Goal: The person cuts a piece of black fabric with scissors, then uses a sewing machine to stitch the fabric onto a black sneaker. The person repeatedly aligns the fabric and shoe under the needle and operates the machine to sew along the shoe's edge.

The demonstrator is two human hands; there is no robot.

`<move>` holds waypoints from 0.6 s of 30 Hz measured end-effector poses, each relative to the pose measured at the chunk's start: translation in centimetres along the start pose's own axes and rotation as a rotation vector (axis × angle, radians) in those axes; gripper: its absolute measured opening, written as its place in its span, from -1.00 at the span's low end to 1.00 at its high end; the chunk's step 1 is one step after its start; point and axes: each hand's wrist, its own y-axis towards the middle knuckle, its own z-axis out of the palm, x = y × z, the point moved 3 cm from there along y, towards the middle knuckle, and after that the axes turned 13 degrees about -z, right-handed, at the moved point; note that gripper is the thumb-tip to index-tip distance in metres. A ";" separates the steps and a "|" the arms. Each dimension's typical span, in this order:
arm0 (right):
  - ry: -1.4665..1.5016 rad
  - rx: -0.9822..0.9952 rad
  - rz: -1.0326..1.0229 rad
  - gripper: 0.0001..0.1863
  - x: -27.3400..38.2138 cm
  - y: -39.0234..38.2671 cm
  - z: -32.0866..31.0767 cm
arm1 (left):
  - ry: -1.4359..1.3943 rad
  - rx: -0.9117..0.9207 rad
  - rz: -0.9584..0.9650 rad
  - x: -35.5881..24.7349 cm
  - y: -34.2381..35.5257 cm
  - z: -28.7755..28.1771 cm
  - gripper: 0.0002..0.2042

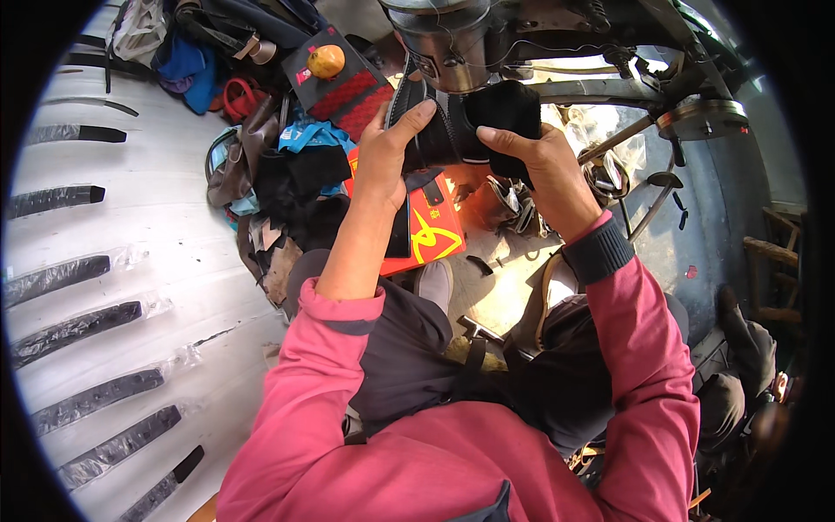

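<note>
Shoe (445, 135), black with pale lines, dark fuzz at right; my left hand (389, 143) has fingers clamped on 1 end, my right hand (544, 161) on the other.

The pink top (435, 465) has a dark ribbed cuff (598, 250).

Most fingers of your left hand (391, 148) and right hand (546, 163) are hidden behind the black shoe (430, 135) (only the thumbs (414, 123) show plainly). The top edge cuts off the metal cylinder (448, 52). Your left forearm (358, 239) covers part of the red box (445, 223); the brown shape (770, 428) at lower right is too blurred to identify.
</note>
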 end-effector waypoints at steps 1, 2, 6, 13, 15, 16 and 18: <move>0.019 -0.010 -0.007 -0.67 -0.2 0.1 0.2 | -0.006 0.001 -0.001 0.1 -0.1 0.0 -0.60; 0.037 -0.019 -0.016 -0.68 -0.4 0.2 0.4 | -0.016 0.007 0.005 0.1 -0.2 0.0 -0.60; 0.086 -0.110 0.006 -0.70 -1.3 0.4 0.5 | 0.006 -0.035 0.054 0.7 -0.8 -0.3 -0.57; 0.292 -0.130 0.099 -0.68 -1.2 0.7 0.5 | -0.024 -0.002 -0.027 1.1 -0.6 -0.7 -0.59; 0.356 -0.144 0.076 -0.69 -0.9 0.5 0.7 | -0.025 -0.006 -0.040 1.1 -0.5 -0.6 -0.57; 0.314 -0.166 0.096 -0.69 -0.8 0.4 0.5 | -0.020 -0.022 -0.042 1.1 -0.5 -0.5 -0.57; 0.245 -0.138 0.093 -0.70 -0.4 0.1 0.4 | -0.009 -0.026 -0.041 1.0 -0.4 -0.5 -0.55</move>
